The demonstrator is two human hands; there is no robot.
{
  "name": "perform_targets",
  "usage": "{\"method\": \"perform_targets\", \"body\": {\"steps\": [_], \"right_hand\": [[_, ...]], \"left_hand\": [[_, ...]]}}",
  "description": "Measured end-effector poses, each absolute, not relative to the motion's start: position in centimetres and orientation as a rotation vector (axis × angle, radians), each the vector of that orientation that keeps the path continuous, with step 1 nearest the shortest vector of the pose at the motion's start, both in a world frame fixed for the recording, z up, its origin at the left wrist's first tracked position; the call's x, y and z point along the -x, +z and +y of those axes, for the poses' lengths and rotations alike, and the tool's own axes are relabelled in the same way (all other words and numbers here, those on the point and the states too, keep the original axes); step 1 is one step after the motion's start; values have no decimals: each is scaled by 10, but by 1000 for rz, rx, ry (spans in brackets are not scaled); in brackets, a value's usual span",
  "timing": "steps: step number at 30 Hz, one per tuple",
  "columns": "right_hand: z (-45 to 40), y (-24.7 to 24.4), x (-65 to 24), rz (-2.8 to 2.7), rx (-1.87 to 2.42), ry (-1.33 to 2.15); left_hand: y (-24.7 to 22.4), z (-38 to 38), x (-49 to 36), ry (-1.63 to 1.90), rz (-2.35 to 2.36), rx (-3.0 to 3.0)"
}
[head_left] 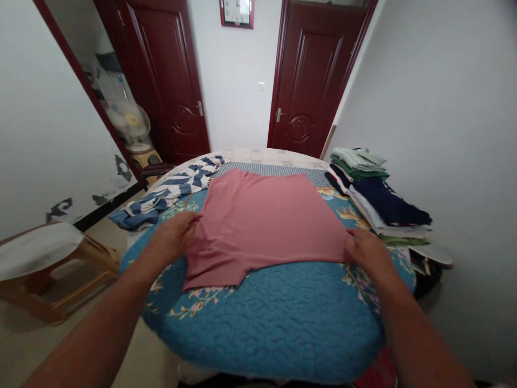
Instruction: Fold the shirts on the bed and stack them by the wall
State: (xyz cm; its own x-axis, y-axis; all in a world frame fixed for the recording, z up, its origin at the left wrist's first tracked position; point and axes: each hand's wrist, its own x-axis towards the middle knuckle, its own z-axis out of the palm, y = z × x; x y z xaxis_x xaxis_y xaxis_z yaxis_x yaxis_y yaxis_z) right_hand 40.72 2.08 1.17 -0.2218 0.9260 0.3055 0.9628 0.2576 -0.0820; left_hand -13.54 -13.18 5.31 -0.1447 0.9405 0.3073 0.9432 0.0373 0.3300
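Shirt (274, 215) in dusty pink lies spread across a blue quilt (291, 312) on a rounded surface (266, 155), its long axis running left to right between a person's bare hands. The left hand (175, 234) grasps the cloth at its left edge, at the sleeve end, fingers pinched together over the fabric. The right hand (368, 253) has its fingers closed on the near corner of the opposite end, where the straight hem slants away toward the far side. Neither hand is nearer than the other: each touches its own end, and the body of the shirt stretches between them, mostly beyond the line that joins the two grips. One sleeve lies toward the person, just right of and below the left hand, its opening pointing back toward the quilt's near edge; soft creases run through that end, while the hem half lies smoother. Whether the collar sits beneath the left fingers cannot be told. Beyond the left hand, a striped garment (177, 186) in blue and white lies loosely along the surface's left edge. Beyond the right hand, a stack (390, 202) of folded clothes, navy, white and green among them, stands near the wall at the right edge, apart from the shirt. A stool (44, 250) stands at lower left.
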Motion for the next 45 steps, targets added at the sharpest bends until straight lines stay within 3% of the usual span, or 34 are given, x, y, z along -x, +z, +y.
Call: {"method": "perform_targets", "body": {"steps": [7,13,18,25,32,39,45], "right_hand": [[39,17,-235,-2447,1184,3],[51,-12,-146,-2668,1079,182],[91,-18,-167,-2647,1234,184],[166,-28,-263,-2442,1663,47],[188,-37,-304,-2207,1931,26],[187,-38,-306,-2135,1894,93],[193,-39,-317,-2099,1863,101]], "left_hand": [[-3,-22,122,-438,-2108,2168],[-26,-17,135,-250,-2094,2052],[-24,-25,131,-162,-2335,1883],[-25,-25,131,-80,-2410,1843],[7,-18,116,149,-2419,1803],[4,18,37,-39,-2007,2384],[-20,33,61,-174,-2007,2338]]}}
